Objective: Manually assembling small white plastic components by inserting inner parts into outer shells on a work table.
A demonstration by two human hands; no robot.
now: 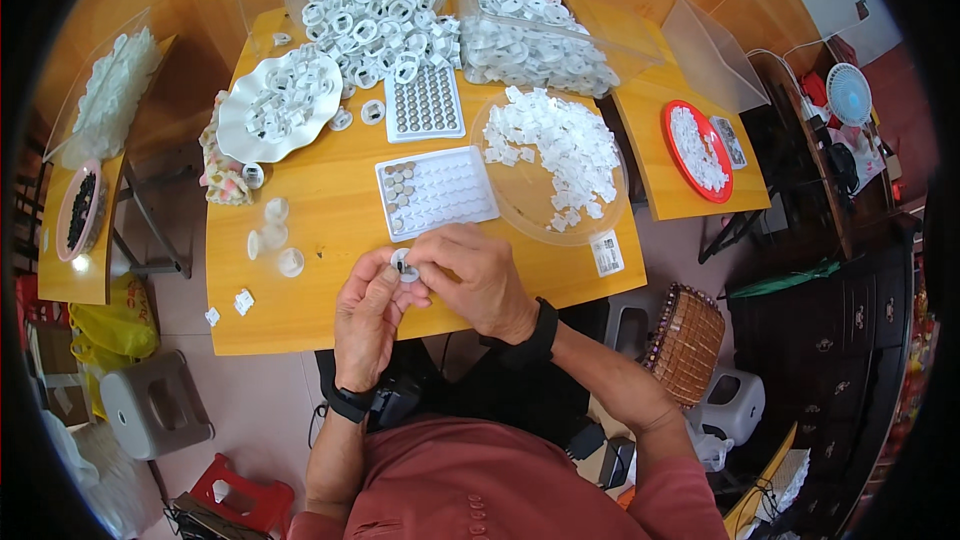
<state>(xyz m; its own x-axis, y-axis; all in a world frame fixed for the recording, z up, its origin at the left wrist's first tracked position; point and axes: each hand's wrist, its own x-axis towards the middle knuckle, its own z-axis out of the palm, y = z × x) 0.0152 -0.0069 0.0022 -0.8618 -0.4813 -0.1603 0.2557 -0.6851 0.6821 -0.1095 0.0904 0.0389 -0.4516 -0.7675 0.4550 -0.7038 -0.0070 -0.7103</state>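
Between my hands, above the front of the table, is a small round white plastic part (403, 258) with a dark centre. My left hand (366, 315) pinches its edge between thumb and fingers. My right hand (480, 280) is closed at its right side, fingertips pressed against it; whether they also hold something smaller is hidden. Just beyond my hands lies a white tray (465, 180) with several round silver button cells at its left end. Behind it, a fuller tray (425, 132) holds rows of button cells. To the right is a clear round tub (520, 205) of small white pieces.
A heap of round white parts (370, 15) and a clear bin (540, 50) of them stand at the back. A scalloped white dish (235, 120) holds more. Clear cups (290, 262) stand front left. A red plate (672, 165) is on the side table, a stool (155, 405) on the floor.
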